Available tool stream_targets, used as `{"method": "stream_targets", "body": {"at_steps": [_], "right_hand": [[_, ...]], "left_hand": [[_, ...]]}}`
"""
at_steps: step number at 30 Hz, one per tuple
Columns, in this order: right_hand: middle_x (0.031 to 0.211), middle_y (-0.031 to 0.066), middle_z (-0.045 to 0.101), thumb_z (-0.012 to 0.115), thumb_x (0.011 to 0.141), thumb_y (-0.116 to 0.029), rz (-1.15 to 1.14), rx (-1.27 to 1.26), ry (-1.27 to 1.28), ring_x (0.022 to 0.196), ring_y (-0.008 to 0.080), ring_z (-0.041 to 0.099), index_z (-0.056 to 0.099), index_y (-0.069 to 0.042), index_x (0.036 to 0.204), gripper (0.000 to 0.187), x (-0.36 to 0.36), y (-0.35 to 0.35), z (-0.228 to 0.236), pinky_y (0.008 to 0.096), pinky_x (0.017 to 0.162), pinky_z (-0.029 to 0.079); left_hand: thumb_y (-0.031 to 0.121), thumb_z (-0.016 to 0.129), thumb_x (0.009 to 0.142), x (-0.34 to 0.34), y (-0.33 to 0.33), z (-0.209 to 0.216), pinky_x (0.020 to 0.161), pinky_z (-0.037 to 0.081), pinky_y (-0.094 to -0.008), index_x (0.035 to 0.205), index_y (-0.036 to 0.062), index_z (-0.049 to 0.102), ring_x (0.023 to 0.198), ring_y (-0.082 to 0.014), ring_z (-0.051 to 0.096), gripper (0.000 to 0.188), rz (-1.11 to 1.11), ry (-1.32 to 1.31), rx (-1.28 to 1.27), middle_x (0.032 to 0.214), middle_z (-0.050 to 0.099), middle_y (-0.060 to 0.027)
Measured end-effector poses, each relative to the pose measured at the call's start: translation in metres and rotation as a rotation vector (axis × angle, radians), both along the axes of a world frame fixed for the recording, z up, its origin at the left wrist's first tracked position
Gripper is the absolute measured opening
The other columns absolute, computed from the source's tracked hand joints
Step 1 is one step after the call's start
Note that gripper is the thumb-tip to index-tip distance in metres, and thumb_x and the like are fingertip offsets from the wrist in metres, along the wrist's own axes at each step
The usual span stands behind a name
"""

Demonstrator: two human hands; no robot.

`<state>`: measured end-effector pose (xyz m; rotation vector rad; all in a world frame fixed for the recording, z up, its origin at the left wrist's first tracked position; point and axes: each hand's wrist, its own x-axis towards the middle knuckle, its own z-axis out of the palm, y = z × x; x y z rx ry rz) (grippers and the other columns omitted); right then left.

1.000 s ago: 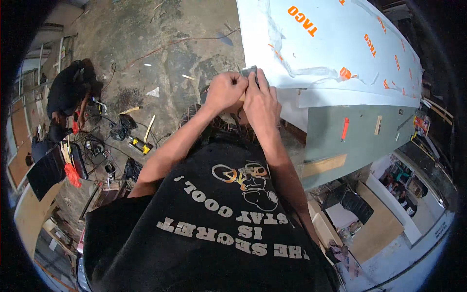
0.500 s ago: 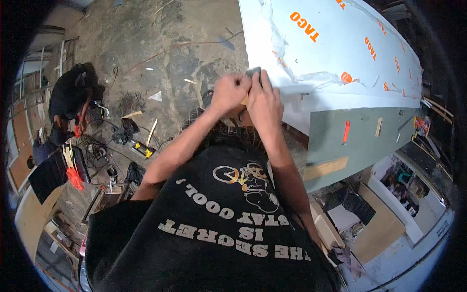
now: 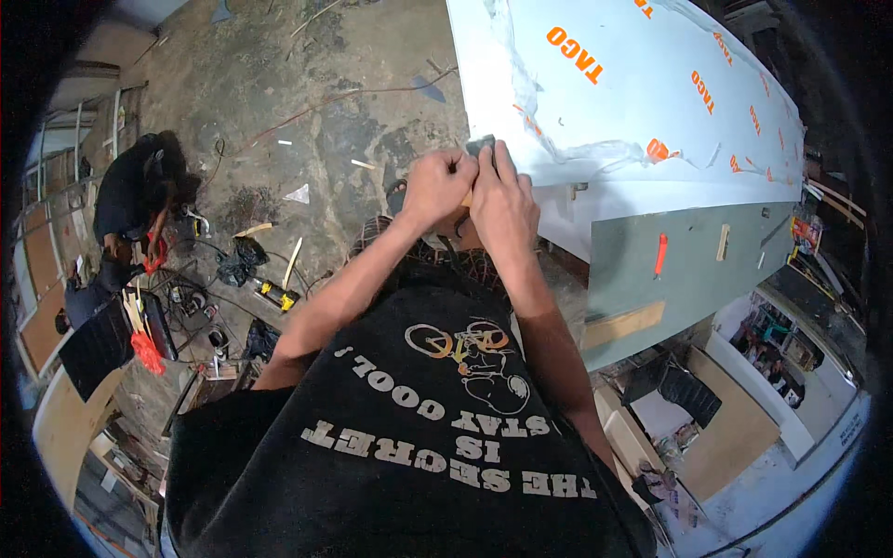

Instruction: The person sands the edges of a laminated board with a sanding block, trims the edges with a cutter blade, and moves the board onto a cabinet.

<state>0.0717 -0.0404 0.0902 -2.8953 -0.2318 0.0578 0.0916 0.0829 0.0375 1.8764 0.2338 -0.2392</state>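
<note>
My left hand and my right hand meet at the near left corner of a white film-covered panel. Between them is a small dark grey block, its end sticking out past my fingertips against the panel's edge. My left fingers are curled in a closed grip, thumb side toward the block. The right hand's fingers lie bent over the block and press together. A bit of light wood shows below, between the two hands; whether it belongs to the block I cannot tell.
A grey-green board carries a red-handled tool and wood strips, right of my arms. On the floor at left lie a yellow-black power tool, cables and black bags. Another person crouches at far left with something red.
Both hands and the grey block have shifted very slightly along the panel's corner, still together. The view has tilted a little. The crouching person's hands have moved slightly.
</note>
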Motion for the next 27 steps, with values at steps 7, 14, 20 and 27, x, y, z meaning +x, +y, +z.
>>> {"method": "stream_targets", "body": {"at_steps": [7, 14, 20, 27], "right_hand": [[0.145, 0.0161, 0.056, 0.06, 0.095, -0.019, -0.022, 0.033, 0.0, 0.099, 0.0397, 0.066, 0.062, -0.005, 0.135, 0.043, 0.017, 0.003, 0.0, 0.0465, 0.086, 0.057], [0.147, 0.0163, 0.054, 0.061, 0.095, -0.021, -0.008, 0.035, 0.032, 0.099, 0.0396, 0.066, 0.061, -0.004, 0.136, 0.044, 0.011, 0.006, 0.001, 0.0472, 0.086, 0.057], [0.146, 0.0166, 0.054, 0.059, 0.096, -0.024, 0.021, -0.069, 0.015, 0.095, 0.0386, 0.065, 0.06, -0.004, 0.136, 0.044, 0.026, 0.01, -0.005, 0.0486, 0.083, 0.057], [0.146, 0.0171, 0.054, 0.058, 0.098, -0.026, 0.036, -0.043, 0.02, 0.095, 0.0392, 0.065, 0.061, -0.003, 0.135, 0.043, 0.007, 0.008, -0.004, 0.05, 0.08, 0.057]], "left_hand": [[0.028, 0.06, 0.096, 0.016, 0.008, -0.001, 0.062, 0.049, -0.036, 0.084, -0.0026, 0.068, 0.063, -0.0157, 0.058, 0.033, -0.03, 0.053, -0.07, 0.067, 0.064, -0.0133], [0.029, 0.048, 0.108, -0.004, -0.002, -0.048, 0.08, 0.05, -0.0303, 0.105, 0.0006, 0.066, 0.086, -0.0132, 0.06, 0.033, 0.198, 0.29, -0.963, 0.097, 0.065, -0.0021], [0.032, 0.046, 0.109, -0.005, -0.008, -0.05, 0.079, 0.049, -0.029, 0.098, 0.0009, 0.065, 0.085, -0.0124, 0.06, 0.038, 0.204, 0.349, -0.972, 0.094, 0.065, -0.0042], [0.034, 0.045, 0.109, 0.0, 0.0, -0.051, 0.077, 0.049, -0.029, 0.098, 0.0014, 0.065, 0.082, -0.0128, 0.059, 0.04, 0.205, 0.352, -1.014, 0.09, 0.064, -0.0032]]}}
